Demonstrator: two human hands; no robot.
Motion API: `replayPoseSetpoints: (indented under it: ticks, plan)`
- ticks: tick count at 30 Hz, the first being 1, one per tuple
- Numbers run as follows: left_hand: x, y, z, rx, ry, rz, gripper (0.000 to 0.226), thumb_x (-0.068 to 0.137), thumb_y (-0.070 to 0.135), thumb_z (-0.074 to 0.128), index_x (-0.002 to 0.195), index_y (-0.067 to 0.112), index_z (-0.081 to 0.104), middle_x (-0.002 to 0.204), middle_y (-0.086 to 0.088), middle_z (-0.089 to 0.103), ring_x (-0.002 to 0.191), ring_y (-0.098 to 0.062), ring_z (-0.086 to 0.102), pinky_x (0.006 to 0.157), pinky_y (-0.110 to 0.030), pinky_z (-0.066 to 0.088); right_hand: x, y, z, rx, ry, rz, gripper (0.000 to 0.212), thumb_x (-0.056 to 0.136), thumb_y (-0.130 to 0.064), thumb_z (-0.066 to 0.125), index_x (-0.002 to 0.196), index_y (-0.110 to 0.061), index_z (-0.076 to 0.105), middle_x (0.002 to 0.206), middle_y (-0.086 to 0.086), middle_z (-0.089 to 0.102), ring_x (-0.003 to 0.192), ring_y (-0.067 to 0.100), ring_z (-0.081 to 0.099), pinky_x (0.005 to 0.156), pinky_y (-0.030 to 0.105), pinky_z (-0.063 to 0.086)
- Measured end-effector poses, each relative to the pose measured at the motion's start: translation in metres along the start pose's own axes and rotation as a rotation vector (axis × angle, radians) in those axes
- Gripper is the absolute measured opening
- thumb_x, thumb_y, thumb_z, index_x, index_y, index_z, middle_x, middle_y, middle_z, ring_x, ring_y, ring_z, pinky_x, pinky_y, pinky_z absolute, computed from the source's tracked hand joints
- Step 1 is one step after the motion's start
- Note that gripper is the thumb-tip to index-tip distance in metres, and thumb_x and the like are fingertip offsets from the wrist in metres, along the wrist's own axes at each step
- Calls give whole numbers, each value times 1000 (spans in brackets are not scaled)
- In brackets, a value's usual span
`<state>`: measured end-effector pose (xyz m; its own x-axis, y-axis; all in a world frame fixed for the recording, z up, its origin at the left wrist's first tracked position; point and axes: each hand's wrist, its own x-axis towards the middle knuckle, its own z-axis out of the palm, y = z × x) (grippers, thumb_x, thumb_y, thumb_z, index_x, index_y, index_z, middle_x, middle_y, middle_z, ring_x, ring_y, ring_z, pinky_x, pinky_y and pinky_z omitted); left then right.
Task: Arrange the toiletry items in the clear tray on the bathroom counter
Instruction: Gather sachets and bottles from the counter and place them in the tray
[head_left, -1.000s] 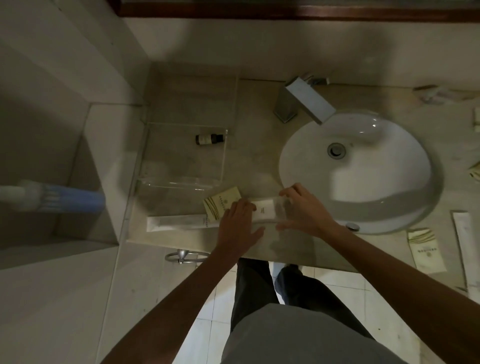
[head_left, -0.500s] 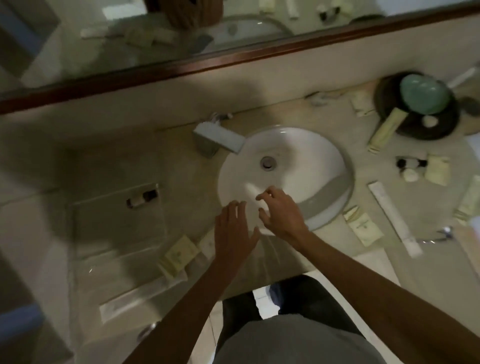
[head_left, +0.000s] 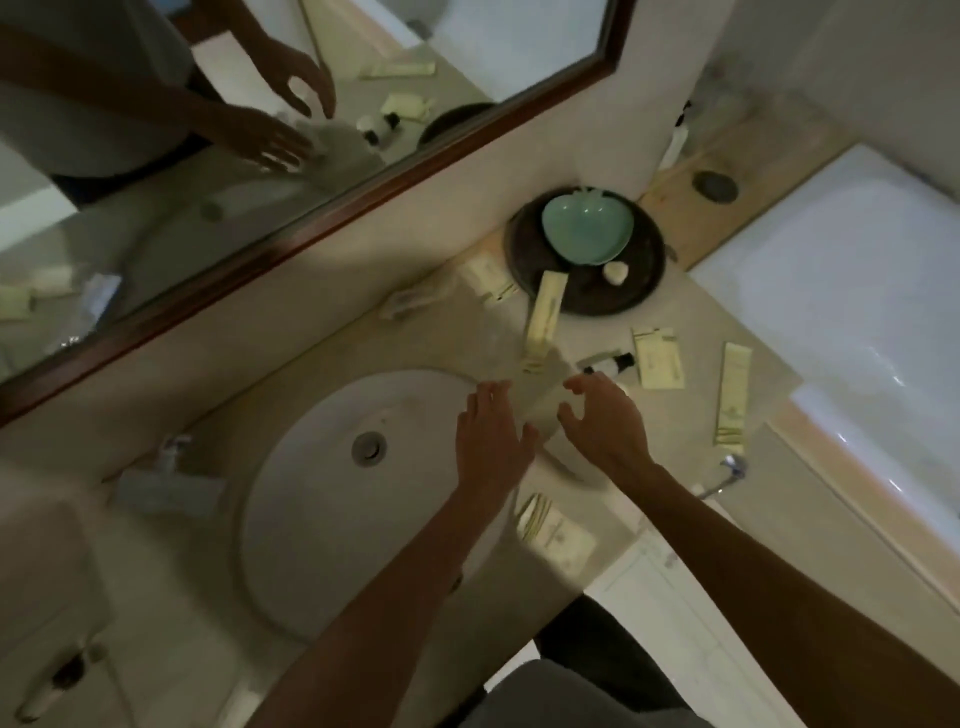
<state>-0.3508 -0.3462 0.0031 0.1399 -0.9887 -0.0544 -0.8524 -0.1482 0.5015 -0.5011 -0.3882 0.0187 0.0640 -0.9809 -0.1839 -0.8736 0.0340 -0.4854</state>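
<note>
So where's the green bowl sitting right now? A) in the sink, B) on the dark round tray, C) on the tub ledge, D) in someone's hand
B: the green bowl rests on the dark round tray in the counter's back corner.

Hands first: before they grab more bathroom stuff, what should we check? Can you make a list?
1. Left hand free to grab: ok, open and holding nothing.
2. Right hand free to grab: ok, open, fingers curled, nothing in it.
3. Something close to pick: ok, the small dark-capped bottle lies just past the right fingertips.
4. Long pale tube easy to lift: ok, one end rests on the dark round tray, nothing on top of it.
5. Clear tray in sight to drop things into: not ok, it is out of the picture now.
6. Picture sharp enough to read labels: not ok, it is dim and blurred.
</note>
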Motion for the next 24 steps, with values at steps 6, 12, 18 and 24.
replayPoseSetpoints:
  ticks: [6,12,18,24]
  plan:
    - [104,29,52,13,-49,-140,43,87,39,64,118,12,52,113,-6,54,102,-23,54,80,-36,51,96,-2,13,20,-137,204,22,99,-27,49,106,-11,62,110,10,66,102,31,63,88,41,51]
    - [124,24,68,1,-82,-159,7,93,23,61,91,17,62,93,0,62,74,-9,54,61,-17,38,122,-13,35,108,-92,244,20,96,-32,53,93,-16,65,87,-1,61,84,16,60,82,31,46]
    - [110,5,38,-402,-254,-402,9,83,18,63,77,14,69,70,5,67,65,-13,63,58,-26,51,127,-4,23,51,-193,-165,29,91,-42,53,113,-28,65,114,-9,55,96,8,49,79,25,42]
    - [120,-26,16,79,-142,-115,21,86,18,60,106,14,63,102,-2,62,91,-20,59,75,-33,49,112,67,-37,19,65,-42,19,95,-19,57,104,-14,72,107,0,63,97,22,58,78,31,44]
